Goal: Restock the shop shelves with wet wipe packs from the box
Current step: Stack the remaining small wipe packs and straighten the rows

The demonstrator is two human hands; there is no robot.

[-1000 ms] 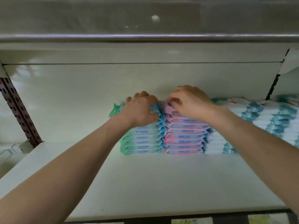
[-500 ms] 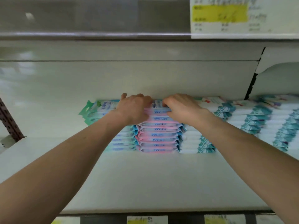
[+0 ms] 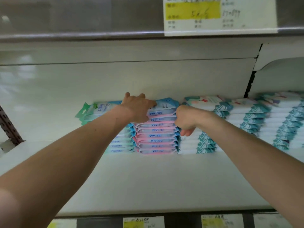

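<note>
left grip [image 3: 137,109] lies flat, released, on the top pack [image 3: 166,106] of the pink stack [image 3: 156,135]; right grip [image 3: 185,120] clenched, empty, knuckles against that stack's side on the shelf [image 3: 148,186].

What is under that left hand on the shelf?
The left hand lies on the top packs of the pink stack and green stack. Their tops beneath it are hidden.

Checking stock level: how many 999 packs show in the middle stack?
8 packs, one pile on the shelf between the green stack and teal stack; left hand rests on top. More may hide behind.
</note>
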